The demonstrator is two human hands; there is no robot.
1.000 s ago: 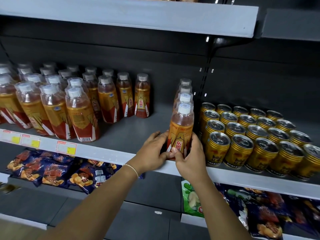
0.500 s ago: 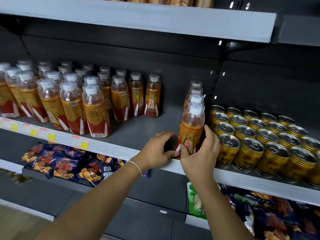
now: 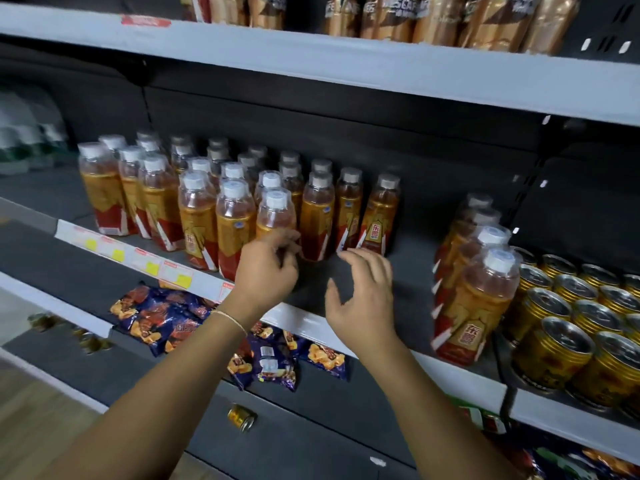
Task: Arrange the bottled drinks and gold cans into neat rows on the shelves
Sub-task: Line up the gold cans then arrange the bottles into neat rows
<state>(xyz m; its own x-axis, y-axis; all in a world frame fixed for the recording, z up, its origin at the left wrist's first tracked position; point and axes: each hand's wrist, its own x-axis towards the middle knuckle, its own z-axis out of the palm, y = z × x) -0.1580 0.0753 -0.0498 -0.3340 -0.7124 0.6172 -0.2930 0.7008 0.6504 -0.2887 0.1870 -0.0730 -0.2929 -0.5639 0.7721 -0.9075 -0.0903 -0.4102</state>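
Above grey shelf (image 3: 410, 289), right grip (image 3: 363, 299) spreads empty; left grip (image 3: 265, 271) curls at bottle (image 3: 275, 216), hold unclear.

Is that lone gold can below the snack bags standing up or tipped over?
Tipped over: the lone gold can lies on its side, its silvery end facing sideways, not upward.

Two hands (image 3: 266, 271) (image 3: 362, 299); right row, four bottles (image 3: 474, 306)

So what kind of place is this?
Probably a shop: price tags run along the shelf edge, and there are rows of matching bottles, cans and snack bags.
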